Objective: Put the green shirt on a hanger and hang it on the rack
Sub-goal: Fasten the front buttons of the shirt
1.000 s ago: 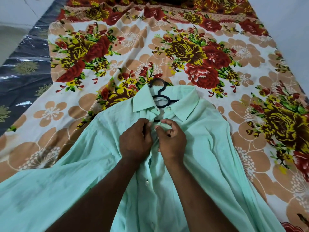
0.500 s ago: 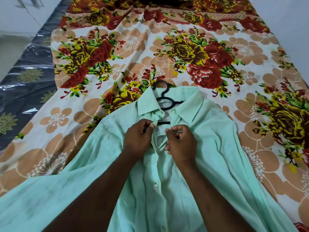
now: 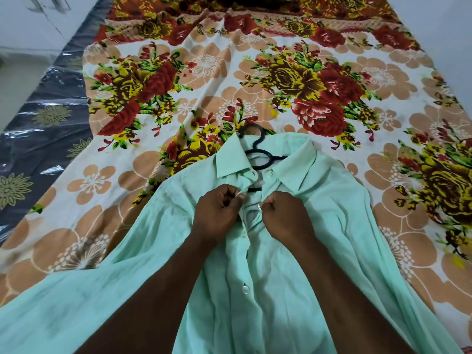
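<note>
**Q:** What do your hands have, nearest you?

**Me:** Both are closed on the green shirt (image 3: 268,290), which lies front-up on the floral bedsheet (image 3: 204,72). My left hand (image 3: 217,215) pinches the left edge of the front opening just under the collar. My right hand (image 3: 286,215) is fisted on the right edge, with a button (image 3: 258,206) showing at my fingertips. The two edges stand a little apart between my hands.

**Q:** Which way does the shirt run from there?

**Me:** Its long axis goes straight away from me: hem end toward my body, collar beyond my knuckles. One fastened button (image 3: 245,289) sits on the placket below my wrists.

**Q:** And the hanger?

**Me:** The black hanger (image 3: 258,154) is already inside the shirt. Its hook pokes out past the collar, directly beyond my fingers on the same centre line. Both hands are about equally near it.

**Q:** So the next move?

**Me:** My guess: bring the two edges together sideways to close this button, then reach forward to the hook. No rack is in view.
</note>
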